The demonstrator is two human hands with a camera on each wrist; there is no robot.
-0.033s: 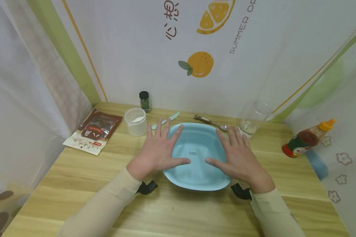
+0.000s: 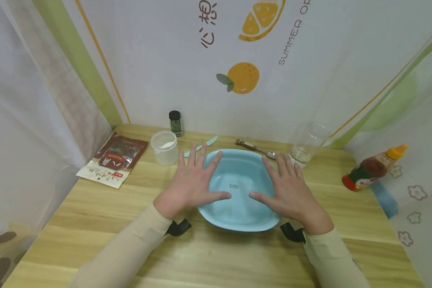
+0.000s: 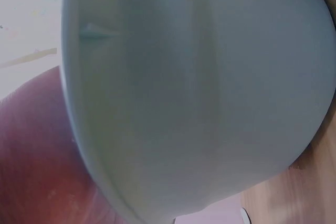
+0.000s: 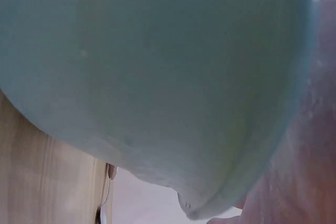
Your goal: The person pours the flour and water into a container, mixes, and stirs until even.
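Wooden table [image 2: 209, 264] unchanged, 2 hands [image 2: 191, 183] [image 2: 289, 194] stay over basin [image 2: 239, 212].

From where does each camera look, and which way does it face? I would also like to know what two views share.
Head: worn on the head, facing forward and down at the light-blue basin; the left hand, right hand and beige sleeves show.
Left wrist: on that wrist, facing the basin's outer side closely; part of the left hand shows at lower left.
Right wrist: likewise, facing its outer side; part of the right hand shows along the right.
Shared: head and right wrist both show the basin and metal spoon.
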